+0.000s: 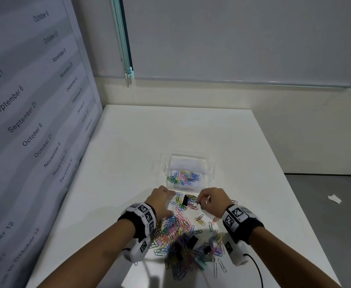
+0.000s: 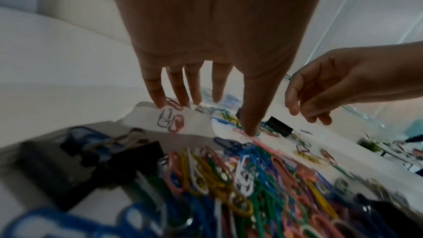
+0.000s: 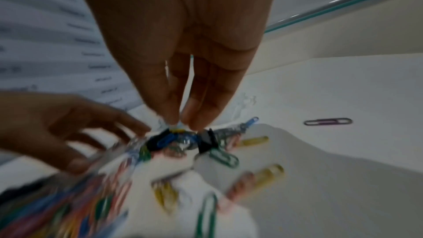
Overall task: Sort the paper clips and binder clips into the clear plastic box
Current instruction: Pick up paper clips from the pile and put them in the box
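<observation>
A tangled heap of glossy coloured wire paper clips (image 1: 176, 235) and black binder clips (image 1: 193, 242) is lying at the near edge of the smooth white table (image 1: 128, 142). Beyond it, the left hand (image 1: 160, 201) is resting straight, spread fingers (image 2: 158, 95) on scattered clips, while the right hand (image 1: 212, 201) is pinching clips beside a small black binder clip (image 1: 185, 200). Farther, mid-table, the clear plastic box (image 1: 208, 173) is holding coloured paper clips.

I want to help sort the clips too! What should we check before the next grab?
1. Box open and close by: ok; no lid over it.
2. Paper clips in box: ok; binder clips there: cannot tell.
3. Right hand pinching something at the small heap: cannot tell what, too blurry.
4. Left hand free: ok, fingers spread on the table.
5. Sorting finished: not ok; the big pile is left.
6. Stray purple clip remembered: not ok, lying apart.
</observation>
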### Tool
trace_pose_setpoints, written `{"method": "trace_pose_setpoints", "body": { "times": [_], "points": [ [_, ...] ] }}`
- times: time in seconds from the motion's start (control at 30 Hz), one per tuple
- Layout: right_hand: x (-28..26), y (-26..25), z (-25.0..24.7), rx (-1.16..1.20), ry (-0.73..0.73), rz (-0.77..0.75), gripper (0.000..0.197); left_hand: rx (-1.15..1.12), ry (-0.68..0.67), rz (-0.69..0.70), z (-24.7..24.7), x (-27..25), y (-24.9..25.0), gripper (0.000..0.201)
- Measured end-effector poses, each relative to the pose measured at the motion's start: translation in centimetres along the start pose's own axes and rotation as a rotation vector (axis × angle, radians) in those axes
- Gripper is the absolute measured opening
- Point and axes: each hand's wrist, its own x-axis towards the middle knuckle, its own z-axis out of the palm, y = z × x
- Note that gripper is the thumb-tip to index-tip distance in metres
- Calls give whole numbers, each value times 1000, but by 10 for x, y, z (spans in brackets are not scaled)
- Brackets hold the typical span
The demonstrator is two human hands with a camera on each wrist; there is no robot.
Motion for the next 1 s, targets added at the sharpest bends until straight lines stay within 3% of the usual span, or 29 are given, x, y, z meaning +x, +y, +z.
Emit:
{"method": "trace_pose_setpoints", "body": {
  "times": [0.1, 0.2, 0.27, 0.53, 0.63, 0.87, 1.0],
  "points": [
    [-13, 11, 11, -155, -172, 26, 23, 100, 19, 7, 12, 2, 3, 87],
    [-25, 20, 28, -197, -223, 73, 53, 111, 32, 34, 21, 0, 8, 90],
    [-32, 20, 39, -147, -200, 89, 62, 111, 25, 66, 25, -3, 11, 82],
    [-24, -2, 68, -27, -139, 4, 47, -43, 22, 76, 33, -14, 8, 30],
    [-17, -10, 69, -48, -176, -20, 49, -52, 50, 59, 31, -18, 5, 23],
    [-16, -8, 57, -14, -133, -12, 7, -268, 108, -9, 20, -20, 2, 14],
    [-18, -6, 43, 35, -60, 40, 21, -379, 155, -30, 6, -12, 5, 16]
  ]
}}
